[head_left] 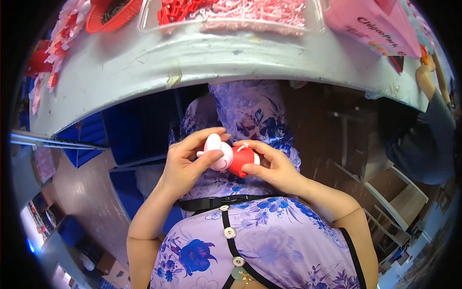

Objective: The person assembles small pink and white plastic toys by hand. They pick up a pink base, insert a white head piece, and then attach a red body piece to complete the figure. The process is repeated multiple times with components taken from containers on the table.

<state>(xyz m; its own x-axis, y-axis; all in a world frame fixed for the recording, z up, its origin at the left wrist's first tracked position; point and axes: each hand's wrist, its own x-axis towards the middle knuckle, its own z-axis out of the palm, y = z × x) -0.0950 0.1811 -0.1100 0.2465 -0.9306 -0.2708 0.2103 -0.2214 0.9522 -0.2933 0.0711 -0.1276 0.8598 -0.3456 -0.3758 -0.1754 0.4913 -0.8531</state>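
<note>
Over my lap, both hands hold a small plastic toy figure (238,161) with a pink head and a red body. My left hand (190,156) is closed round the pink head (220,160), its thumb pressed on the front. My right hand (272,166) grips the red body by its lower end, thumb on one side and fingers on the other. A thin pale pink arm sticks out from the red body near my right fingers. Head and body meet between my two hands; whether they are fully joined, I cannot tell.
Ahead is a pale covered table (231,58). On it stand a clear tray (317,24) of red and pink small parts, an orange-red basket (108,21) and a pink box (375,29). Blue crates (134,130) sit below left. Another person's arm (426,79) and a wooden stool (397,197) are at right.
</note>
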